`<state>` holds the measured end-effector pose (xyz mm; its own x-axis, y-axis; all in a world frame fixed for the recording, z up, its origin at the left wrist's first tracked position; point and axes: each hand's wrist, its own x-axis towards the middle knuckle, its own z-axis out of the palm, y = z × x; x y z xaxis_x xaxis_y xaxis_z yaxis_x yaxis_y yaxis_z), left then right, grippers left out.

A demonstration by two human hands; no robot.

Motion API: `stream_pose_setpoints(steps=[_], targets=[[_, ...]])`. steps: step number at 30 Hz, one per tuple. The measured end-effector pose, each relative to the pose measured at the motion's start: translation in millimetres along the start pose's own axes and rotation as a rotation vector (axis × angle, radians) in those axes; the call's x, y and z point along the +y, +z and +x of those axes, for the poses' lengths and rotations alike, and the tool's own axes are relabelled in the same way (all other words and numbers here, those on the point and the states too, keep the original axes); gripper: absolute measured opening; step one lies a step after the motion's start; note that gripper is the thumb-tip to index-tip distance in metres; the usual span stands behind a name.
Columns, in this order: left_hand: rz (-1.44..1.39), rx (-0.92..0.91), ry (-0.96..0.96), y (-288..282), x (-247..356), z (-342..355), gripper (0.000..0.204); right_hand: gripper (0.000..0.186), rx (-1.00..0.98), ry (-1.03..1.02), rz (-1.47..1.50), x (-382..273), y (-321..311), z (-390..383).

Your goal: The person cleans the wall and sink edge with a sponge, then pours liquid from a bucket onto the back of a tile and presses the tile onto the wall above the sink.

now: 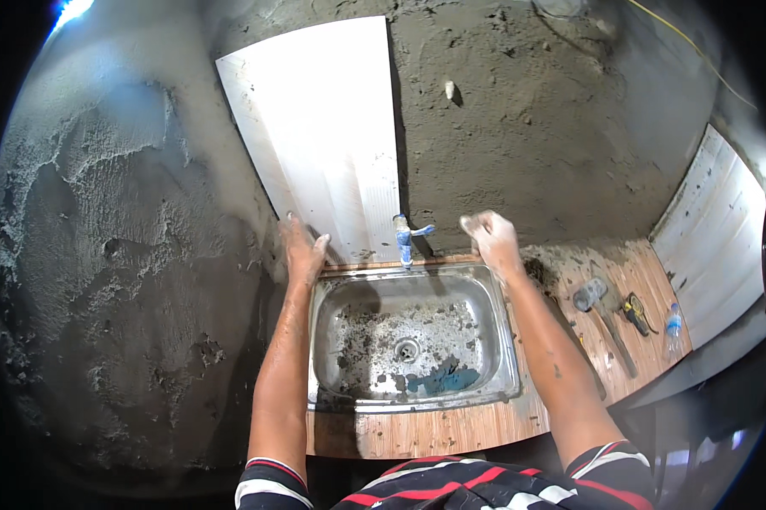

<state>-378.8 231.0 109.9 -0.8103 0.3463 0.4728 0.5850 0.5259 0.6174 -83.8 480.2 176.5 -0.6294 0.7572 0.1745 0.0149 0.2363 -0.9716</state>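
Note:
A large white tile [323, 127] with faint stripes stands upright against the wall behind the sink, its lower edge near the counter. My left hand [301, 248] is at its lower left corner, thumb and fingers apart, the fingertips by the tile's side edge. Beside the tile's lower right edge a blue-and-white tap [405, 241] sticks out over the steel sink [502, 348]. To the right of the tap my right hand [492, 240] is raised before the wall with curled fingers; whatever they may hold is hidden. Dark mortar crumbs and a bluish patch lie in the basin.
A mallet [590, 294], a yellow-and-black tape measure [637, 314] and a plastic bottle [674, 326] lie on the wood-patterned counter [425, 432] at right. Another tile [713, 229] leans at far right. Rough wet mortar covers the back wall [519, 153] and left wall [128, 297].

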Motion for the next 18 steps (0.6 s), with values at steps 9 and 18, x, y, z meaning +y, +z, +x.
stream_pose_setpoints(steps=[9,18], targets=[[-0.579,0.276,0.035,-75,74,-48,0.058,0.03,-0.095,0.249,0.11,103,-69,-146],[-2.27,-0.817,1.004,-268,228,-184,0.022,0.027,-0.083,0.477,0.2,141,-56,-210]])
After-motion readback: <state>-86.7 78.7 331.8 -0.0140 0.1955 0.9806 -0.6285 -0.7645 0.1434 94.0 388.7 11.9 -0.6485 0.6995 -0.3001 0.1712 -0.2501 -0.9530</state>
